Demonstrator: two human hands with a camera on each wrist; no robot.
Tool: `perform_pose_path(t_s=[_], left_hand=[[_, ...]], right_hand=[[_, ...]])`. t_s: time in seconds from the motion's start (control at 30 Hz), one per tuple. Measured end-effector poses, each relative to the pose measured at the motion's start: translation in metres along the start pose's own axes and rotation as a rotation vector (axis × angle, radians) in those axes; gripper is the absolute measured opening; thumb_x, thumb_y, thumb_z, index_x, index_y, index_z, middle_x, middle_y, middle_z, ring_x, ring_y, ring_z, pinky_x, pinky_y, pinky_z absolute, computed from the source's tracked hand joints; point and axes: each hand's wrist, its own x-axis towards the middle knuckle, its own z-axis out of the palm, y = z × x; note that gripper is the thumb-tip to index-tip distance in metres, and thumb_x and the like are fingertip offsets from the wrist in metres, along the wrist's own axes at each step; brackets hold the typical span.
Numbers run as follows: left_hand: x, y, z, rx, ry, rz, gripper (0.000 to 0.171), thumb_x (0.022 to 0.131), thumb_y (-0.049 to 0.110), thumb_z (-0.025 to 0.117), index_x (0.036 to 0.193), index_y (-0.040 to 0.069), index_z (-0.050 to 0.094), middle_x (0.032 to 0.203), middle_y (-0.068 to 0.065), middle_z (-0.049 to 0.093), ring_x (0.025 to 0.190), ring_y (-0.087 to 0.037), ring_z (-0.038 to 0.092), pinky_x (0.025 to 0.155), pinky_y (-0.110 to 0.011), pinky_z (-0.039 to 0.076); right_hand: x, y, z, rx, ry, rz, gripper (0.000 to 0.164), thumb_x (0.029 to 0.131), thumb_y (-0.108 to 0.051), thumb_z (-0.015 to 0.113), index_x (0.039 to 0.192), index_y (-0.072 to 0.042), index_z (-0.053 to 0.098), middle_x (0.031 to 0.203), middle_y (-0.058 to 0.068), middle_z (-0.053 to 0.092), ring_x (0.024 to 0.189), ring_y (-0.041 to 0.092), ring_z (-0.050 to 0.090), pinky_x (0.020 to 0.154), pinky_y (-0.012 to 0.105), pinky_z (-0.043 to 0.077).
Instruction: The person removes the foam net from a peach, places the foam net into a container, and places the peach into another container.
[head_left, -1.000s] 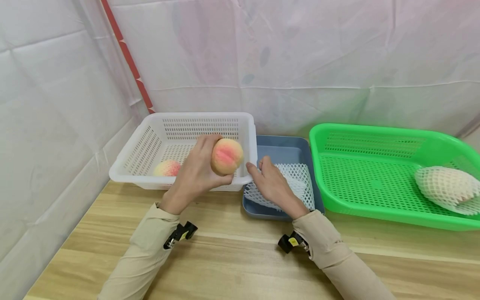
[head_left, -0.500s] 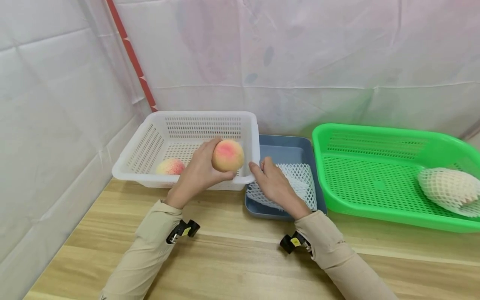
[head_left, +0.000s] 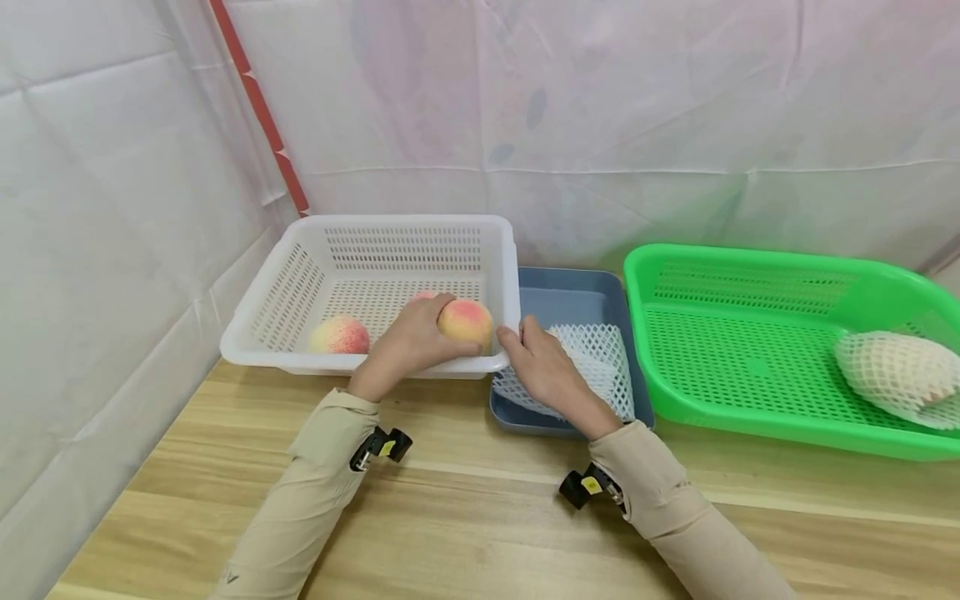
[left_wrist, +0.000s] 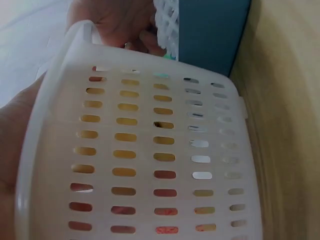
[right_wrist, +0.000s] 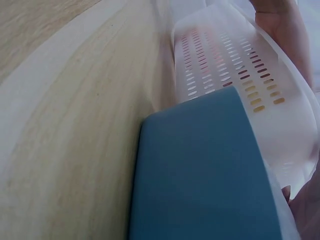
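Inside the front right part of the white basket [head_left: 258, 321], my left hand [head_left: 412, 340] grips a yellow-pink peach [head_left: 467, 323], thumb along its near side. A second peach [head_left: 341, 335] lies toward the basket's left, and a bit of a third peach [head_left: 425, 295] shows behind my left hand. My right hand [head_left: 546, 367] holds the basket's right front rim, thumb on top; its fingers [left_wrist: 120, 25] appear curled beyond the basket wall in the left wrist view. Below that hand, white foam netting [head_left: 600, 354] lies in a blue-grey tray [head_left: 570, 287].
A green basket [head_left: 735, 433] stands on the right, with a fruit in a foam net [head_left: 896, 375] at its right end. The wooden table [head_left: 450, 517] runs along the front. White sheeting [head_left: 637, 108] hangs behind and to the left.
My left hand has lowered the peach into the white basket and shifted slightly right. A third peach has come into sight behind it. The right hand stays at the rim.
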Motion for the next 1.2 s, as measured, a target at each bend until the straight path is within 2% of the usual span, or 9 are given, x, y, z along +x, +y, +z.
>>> perform_pose_path(t_s=[0.17, 0.37, 0.57, 0.63, 0.8, 0.97, 1.07, 1.2], left_hand=[[0.0057, 0.0013, -0.0012, 0.006, -0.07, -0.066, 0.082, 0.073, 0.048, 0.069, 0.139, 0.006, 0.046, 0.13, -0.012, 0.058, 0.111, -0.025, 0.056, 0.093, -0.04, 0.048], [0.0056, 0.0024, -0.0034, 0.012, -0.119, -0.131, 0.082, 0.076, 0.055, 0.065, 0.141, 0.009, 0.045, 0.134, -0.01, 0.056, 0.114, -0.025, 0.055, 0.093, -0.042, 0.047], [0.0063, 0.0037, -0.0044, 0.09, -0.198, -0.167, 0.079, 0.089, 0.061, 0.049, 0.145, 0.006, 0.04, 0.143, -0.015, 0.048, 0.13, -0.031, 0.047, 0.103, -0.047, 0.042], [0.0068, 0.0042, -0.0039, 0.113, -0.206, -0.165, 0.077, 0.091, 0.06, 0.046, 0.145, 0.005, 0.04, 0.144, -0.015, 0.048, 0.132, -0.033, 0.045, 0.105, -0.047, 0.04], [0.007, 0.0058, -0.002, 0.138, -0.177, -0.164, 0.074, 0.092, 0.06, 0.044, 0.144, 0.007, 0.043, 0.142, -0.015, 0.049, 0.131, -0.033, 0.046, 0.105, -0.048, 0.04], [0.0061, 0.0065, -0.0004, 0.156, -0.134, -0.177, 0.07, 0.093, 0.058, 0.044, 0.142, 0.008, 0.046, 0.138, -0.015, 0.053, 0.124, -0.033, 0.052, 0.099, -0.049, 0.045], [0.0057, 0.0058, 0.0011, 0.159, -0.076, -0.165, 0.065, 0.094, 0.054, 0.045, 0.136, 0.006, 0.051, 0.132, -0.015, 0.057, 0.119, -0.031, 0.054, 0.095, -0.047, 0.047], [0.0053, 0.0049, 0.0038, 0.149, 0.034, -0.114, 0.051, 0.092, 0.044, 0.05, 0.122, 0.004, 0.06, 0.119, -0.014, 0.057, 0.104, -0.027, 0.053, 0.084, -0.042, 0.049]], right_hand=[[0.0018, 0.0001, -0.0003, 0.012, -0.016, 0.01, 0.048, 0.102, -0.049, 0.024, 0.102, -0.005, 0.045, 0.076, 0.011, 0.044, 0.058, 0.021, 0.037, 0.05, 0.032, 0.034], [0.0024, -0.0004, -0.0002, 0.016, -0.023, 0.015, 0.052, 0.101, -0.051, 0.022, 0.105, -0.005, 0.045, 0.078, 0.011, 0.043, 0.058, 0.021, 0.036, 0.05, 0.032, 0.033], [0.0028, -0.0012, 0.0006, 0.03, -0.034, 0.03, 0.058, 0.101, -0.052, 0.021, 0.124, -0.004, 0.044, 0.085, 0.012, 0.047, 0.064, 0.022, 0.041, 0.053, 0.032, 0.036], [0.0032, -0.0014, 0.0007, 0.029, -0.034, 0.035, 0.059, 0.101, -0.052, 0.021, 0.128, -0.004, 0.043, 0.087, 0.012, 0.048, 0.067, 0.023, 0.043, 0.053, 0.032, 0.037], [0.0028, -0.0019, -0.0004, 0.004, -0.018, 0.043, 0.056, 0.101, -0.05, 0.023, 0.122, -0.003, 0.045, 0.085, 0.012, 0.048, 0.067, 0.023, 0.043, 0.053, 0.032, 0.037], [0.0013, -0.004, -0.0023, -0.032, 0.022, 0.024, 0.048, 0.101, -0.048, 0.028, 0.104, -0.004, 0.048, 0.08, 0.01, 0.048, 0.063, 0.022, 0.043, 0.051, 0.031, 0.036], [0.0005, -0.0055, -0.0039, -0.044, 0.042, 0.001, 0.045, 0.101, -0.047, 0.032, 0.095, -0.005, 0.047, 0.076, 0.009, 0.048, 0.06, 0.021, 0.043, 0.049, 0.03, 0.035], [0.0, -0.0071, -0.0071, -0.042, 0.054, -0.026, 0.047, 0.101, -0.048, 0.032, 0.093, -0.005, 0.047, 0.075, 0.009, 0.048, 0.059, 0.021, 0.043, 0.05, 0.03, 0.036]])
